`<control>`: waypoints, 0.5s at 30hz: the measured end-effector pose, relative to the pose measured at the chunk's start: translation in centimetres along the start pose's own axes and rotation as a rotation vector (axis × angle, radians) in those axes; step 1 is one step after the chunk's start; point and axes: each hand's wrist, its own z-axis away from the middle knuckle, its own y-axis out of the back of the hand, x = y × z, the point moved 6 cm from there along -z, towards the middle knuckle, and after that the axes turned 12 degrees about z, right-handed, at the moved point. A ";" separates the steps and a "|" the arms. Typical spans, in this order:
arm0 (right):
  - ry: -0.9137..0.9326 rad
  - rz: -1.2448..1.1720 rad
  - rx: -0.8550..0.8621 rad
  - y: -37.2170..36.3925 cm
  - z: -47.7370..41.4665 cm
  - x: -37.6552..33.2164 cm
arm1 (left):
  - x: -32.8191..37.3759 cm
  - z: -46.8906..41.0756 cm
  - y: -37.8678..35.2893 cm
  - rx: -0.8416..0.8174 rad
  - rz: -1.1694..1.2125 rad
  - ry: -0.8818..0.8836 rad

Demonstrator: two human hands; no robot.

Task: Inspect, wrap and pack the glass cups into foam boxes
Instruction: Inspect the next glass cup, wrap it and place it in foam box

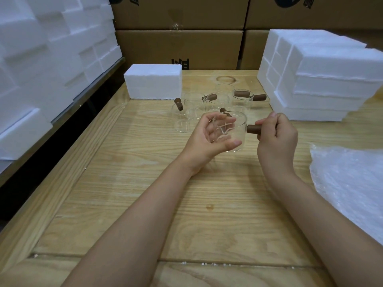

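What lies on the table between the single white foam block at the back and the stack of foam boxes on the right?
In the head view, clear glass cups with brown handles stand there.

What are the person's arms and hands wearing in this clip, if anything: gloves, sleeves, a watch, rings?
Nothing shows. The left hand and the right hand are bare, with no gloves, and I can see no rings. Both forearms are uncovered from wrist to the picture's lower edge: no sleeves, watch, bracelet or tape in view. Fingernails look short and unpainted.
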 end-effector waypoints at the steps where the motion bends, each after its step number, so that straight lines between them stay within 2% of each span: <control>1: -0.009 -0.004 -0.001 0.0 0.0 0.1 | -0.1 0.0 0.0 0.006 -0.007 -0.002; 6: 0.151 0.071 0.022 0.5 0.6 -1.8 | -0.2 -0.2 0.1 0.072 0.026 0.061; 11: 0.412 0.163 0.070 0.6 2.0 -4.5 | -0.7 -0.2 -0.2 0.050 0.079 0.248; 15: 0.469 0.123 -0.022 -0.2 2.8 -5.0 | -0.4 0.0 -0.4 0.027 0.169 0.313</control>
